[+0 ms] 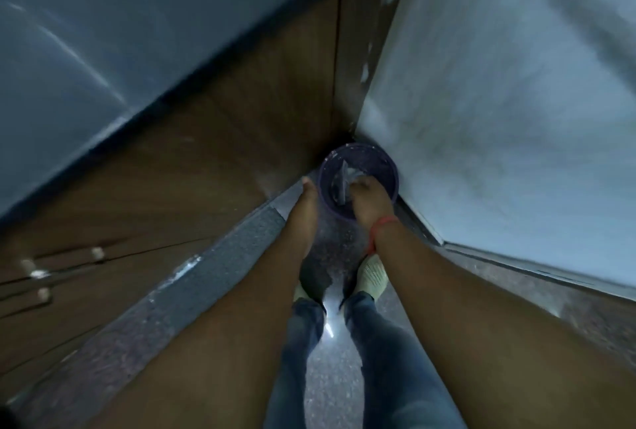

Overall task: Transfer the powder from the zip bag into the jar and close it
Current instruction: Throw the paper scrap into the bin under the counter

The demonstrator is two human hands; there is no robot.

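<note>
While the view is blurred, the right hand reaches into a purple bin in the floor corner, closed on a crumpled bag; left hand alongside, grip unclear. No jar visible. Risk: leftover powder spilling if the bag tips.

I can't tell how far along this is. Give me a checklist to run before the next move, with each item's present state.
1. Right hand over the purple bin, holding a crumpled clear bag: ok.
2. Bag emptied of powder: cannot tell, the frame is blurred.
3. Left hand free beside the bin: ok, it appears to hold nothing.
4. Jar filled and closed: cannot tell, no jar is in view.
5. Bag already released into the bin: cannot tell.
</note>
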